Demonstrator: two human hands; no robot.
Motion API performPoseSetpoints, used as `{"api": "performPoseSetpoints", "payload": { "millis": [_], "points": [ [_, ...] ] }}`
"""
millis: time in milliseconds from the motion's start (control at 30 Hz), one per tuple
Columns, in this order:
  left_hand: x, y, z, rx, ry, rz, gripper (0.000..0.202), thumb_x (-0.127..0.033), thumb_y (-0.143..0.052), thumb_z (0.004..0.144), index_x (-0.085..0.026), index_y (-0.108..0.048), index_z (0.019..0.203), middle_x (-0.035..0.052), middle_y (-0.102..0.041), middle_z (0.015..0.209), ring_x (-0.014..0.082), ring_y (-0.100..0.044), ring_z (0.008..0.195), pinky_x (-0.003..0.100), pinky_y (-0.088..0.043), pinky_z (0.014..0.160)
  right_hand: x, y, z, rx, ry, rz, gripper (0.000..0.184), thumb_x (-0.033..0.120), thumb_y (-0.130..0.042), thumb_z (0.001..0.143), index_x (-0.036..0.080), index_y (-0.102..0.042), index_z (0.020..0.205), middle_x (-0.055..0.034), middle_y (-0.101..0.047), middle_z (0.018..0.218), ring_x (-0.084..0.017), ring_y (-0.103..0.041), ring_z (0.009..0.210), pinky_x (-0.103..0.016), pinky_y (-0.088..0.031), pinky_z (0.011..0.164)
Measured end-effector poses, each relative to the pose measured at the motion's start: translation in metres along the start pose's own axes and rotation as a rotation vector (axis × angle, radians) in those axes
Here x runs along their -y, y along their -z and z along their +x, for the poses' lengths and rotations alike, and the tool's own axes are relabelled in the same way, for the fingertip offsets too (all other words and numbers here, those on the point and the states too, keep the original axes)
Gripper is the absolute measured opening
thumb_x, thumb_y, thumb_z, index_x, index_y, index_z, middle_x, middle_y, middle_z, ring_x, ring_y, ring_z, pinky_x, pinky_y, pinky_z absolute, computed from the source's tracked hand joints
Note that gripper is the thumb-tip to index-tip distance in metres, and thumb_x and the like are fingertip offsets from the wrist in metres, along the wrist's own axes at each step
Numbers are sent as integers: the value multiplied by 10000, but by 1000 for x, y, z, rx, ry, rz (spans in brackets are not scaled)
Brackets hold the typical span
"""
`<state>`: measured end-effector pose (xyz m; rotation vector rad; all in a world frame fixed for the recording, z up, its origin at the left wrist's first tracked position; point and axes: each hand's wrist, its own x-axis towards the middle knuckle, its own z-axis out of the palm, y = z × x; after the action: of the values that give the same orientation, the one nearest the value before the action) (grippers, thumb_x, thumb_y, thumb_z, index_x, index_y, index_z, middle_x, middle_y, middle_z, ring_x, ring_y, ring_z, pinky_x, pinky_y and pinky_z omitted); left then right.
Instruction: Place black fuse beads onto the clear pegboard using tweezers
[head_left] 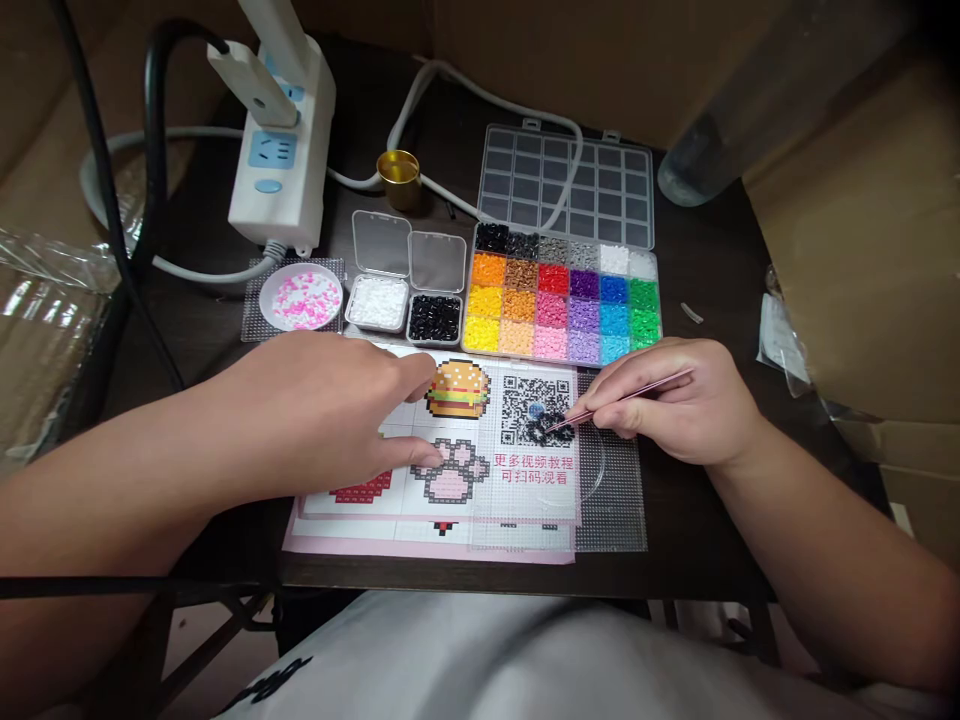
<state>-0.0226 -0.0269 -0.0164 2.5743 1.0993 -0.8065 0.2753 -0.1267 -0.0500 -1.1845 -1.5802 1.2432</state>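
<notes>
My left hand (330, 405) rests flat on a printed pattern sheet (450, 440), fingers spread, thumb tip touching the paw picture (452, 472). A burger picture (457, 388) lies just past my index finger. My right hand (675, 400) pinches thin pink tweezers (630, 397); their tip sits at a small clump of black beads (553, 428) on a clear pegboard (600, 480) laid over the sheet's QR code.
A bead organiser (562, 295) with many colours stands open behind the sheet. Small boxes of white beads (379, 300) and black beads (435, 317) sit left of it, beside a dish of pink and white beads (301, 297). A power strip (281, 150), cables and a gold cap (398, 178) lie farther back.
</notes>
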Motion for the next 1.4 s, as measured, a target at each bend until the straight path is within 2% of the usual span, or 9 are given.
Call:
{"api": "performPoseSetpoints", "payload": {
  "millis": [167, 367, 633, 833, 1000, 1233, 1400],
  "points": [
    [2, -2, 0, -3, 26, -54, 654, -797, -604, 714, -311, -732, 1134, 74, -692, 759, 353, -670, 793, 543, -564, 812, 0, 0, 0, -8, -7, -9, 131, 398, -886, 887, 272, -891, 855, -60, -844, 787, -131, -676, 488, -247, -532, 403],
    [3, -3, 1, 1, 16, -13, 678, -831, -577, 720, -318, -720, 1139, 78, -718, 785, 352, -671, 771, 544, -577, 777, 0, 1, -1, 3, -10, -33, 156, 420, -872, 899, 270, -891, 862, -69, -845, 795, -138, -684, 500, -252, -534, 412],
    [-2, 2, -3, -30, -38, 52, 551, -729, -591, 829, -292, -714, 1140, 70, -758, 800, 293, -662, 708, 473, -580, 723, 2, 1, 2, 22, 24, -7, 15, 277, -897, 862, 269, -892, 850, -58, -853, 802, -164, -746, 575, -251, -565, 455],
    [-2, 1, -3, -24, -38, 74, 558, -745, -612, 829, -291, -712, 1138, 71, -772, 798, 313, -681, 700, 468, -572, 681, 0, 3, 1, 27, -22, -27, 111, 350, -902, 856, 242, -886, 836, -76, -846, 779, -167, -729, 548, -262, -567, 454],
    [-1, 1, -4, -40, -46, 64, 523, -737, -617, 832, -292, -706, 1093, 73, -768, 793, 325, -676, 693, 470, -562, 663, -2, 5, 0, 35, 12, 28, 37, 278, -888, 870, 241, -891, 869, -63, -845, 781, -142, -711, 539, -236, -548, 459],
    [-1, 3, -3, -6, -17, 41, 534, -742, -593, 826, -301, -694, 1109, 78, -759, 803, 308, -675, 724, 423, -516, 697, -3, 6, 1, 33, -6, 85, 121, 319, -887, 865, 204, -877, 828, -73, -815, 719, -128, -666, 503, -222, -508, 435],
    [-4, 7, -3, 19, 14, 24, 628, -768, -581, 807, -314, -707, 1222, 85, -718, 745, 344, -669, 716, 451, -506, 703, -2, 8, 2, 36, -2, 120, 104, 286, -875, 865, 193, -866, 819, -79, -817, 734, -129, -667, 509, -226, -506, 445]
  ]
}}
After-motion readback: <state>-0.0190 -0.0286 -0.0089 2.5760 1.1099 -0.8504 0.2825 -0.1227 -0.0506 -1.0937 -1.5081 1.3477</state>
